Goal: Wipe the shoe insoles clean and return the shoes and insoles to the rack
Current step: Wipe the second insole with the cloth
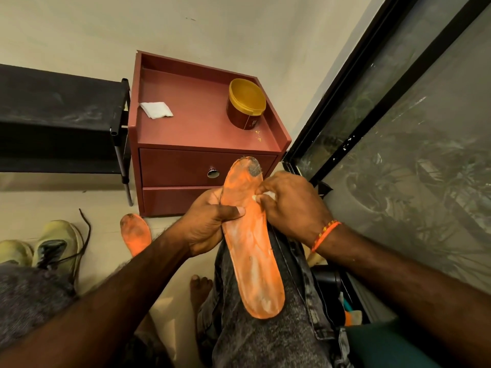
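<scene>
An orange insole (252, 251) lies along my right thigh, its dirty grey toe end pointing away from me. My left hand (210, 224) grips its left edge, thumb across the top. My right hand (289, 203) pinches a small white wipe (267, 196) against the insole's right edge near the toe. A second orange insole (135, 233) lies on the floor, partly hidden by my left forearm. Two pale yellow-green shoes (55, 245) stand on the floor at the left, one with a loose dark lace. The black shoe rack (61, 115) stands at the left.
A red bedside cabinet (202, 155) stands ahead, carrying a folded white tissue (156, 110) and a red jar with a yellow lid (245, 103). A dark-framed glass door (398, 102) runs along the right. My bare foot (200, 288) rests on the pale floor.
</scene>
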